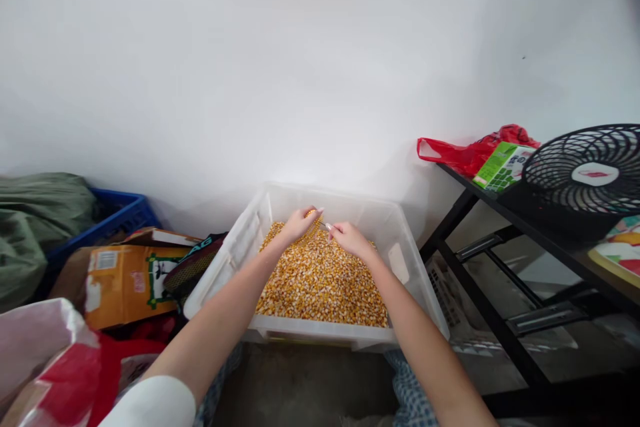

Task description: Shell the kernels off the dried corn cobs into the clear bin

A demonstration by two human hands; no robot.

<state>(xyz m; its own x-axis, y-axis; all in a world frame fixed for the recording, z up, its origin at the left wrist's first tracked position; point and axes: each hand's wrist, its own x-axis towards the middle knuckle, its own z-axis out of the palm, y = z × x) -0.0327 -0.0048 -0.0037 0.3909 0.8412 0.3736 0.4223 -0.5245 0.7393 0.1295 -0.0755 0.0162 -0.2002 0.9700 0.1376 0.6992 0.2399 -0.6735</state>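
Observation:
A clear plastic bin holds a heap of loose yellow corn kernels. Over the back of the heap, my left hand is closed on a yellow beaded strand, which looks like small golden beads; its exact kind is too small to tell. My right hand is just to the right, a small gap away, with thumb and fingers pinched. Whatever is between those fingertips is too small to make out.
At the right, a black table carries a black fan, a green box and a red plastic bag. An orange carton and a blue crate stand left of the bin. Behind rises a white wall.

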